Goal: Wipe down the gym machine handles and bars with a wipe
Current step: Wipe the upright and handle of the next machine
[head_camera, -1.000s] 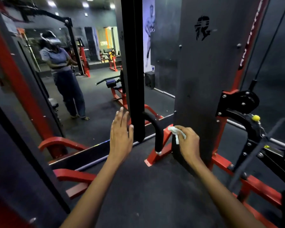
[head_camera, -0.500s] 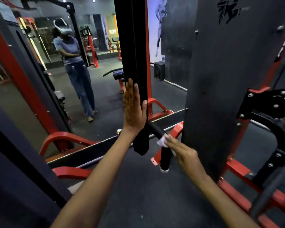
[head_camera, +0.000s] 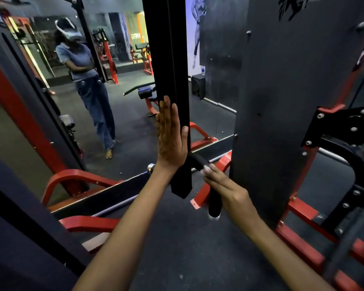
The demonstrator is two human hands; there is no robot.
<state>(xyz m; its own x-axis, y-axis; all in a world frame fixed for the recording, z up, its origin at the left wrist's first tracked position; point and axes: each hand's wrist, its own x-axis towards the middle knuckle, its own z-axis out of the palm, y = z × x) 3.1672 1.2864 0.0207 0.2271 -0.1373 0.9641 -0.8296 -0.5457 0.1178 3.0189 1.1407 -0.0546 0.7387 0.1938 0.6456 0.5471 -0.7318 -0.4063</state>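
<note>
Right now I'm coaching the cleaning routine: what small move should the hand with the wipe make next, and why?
Probably slide the right hand down the black curved handle. The wipe sits under its fingertips near the handle's upper bend, the lower stretch lies bare, and the left hand rests flat on the black upright post.

Dim indoor gym scene, lit mostly from beyond the mirror (head_camera: 97, 106): brighter yellow-orange glow around a far doorway (head_camera: 135, 32) and a pale bluish wash on the wall poster (head_camera: 194, 32). Foreground dark and low in contrast; black upright post (head_camera: 168, 59) and grey panel (head_camera: 292, 91) nearly featureless, with soft sheen only. Floor (head_camera: 177, 238) murky, shadows diffuse, no hard edges. Strong wide-angle bending of straight members toward the frame edges, notably the red frame (head_camera: 15, 114) at left. Lower right corner smeared by blur. Mild softness over both forearms; fine detail near the handle (head_camera: 214, 198) lost to gloom.
</note>
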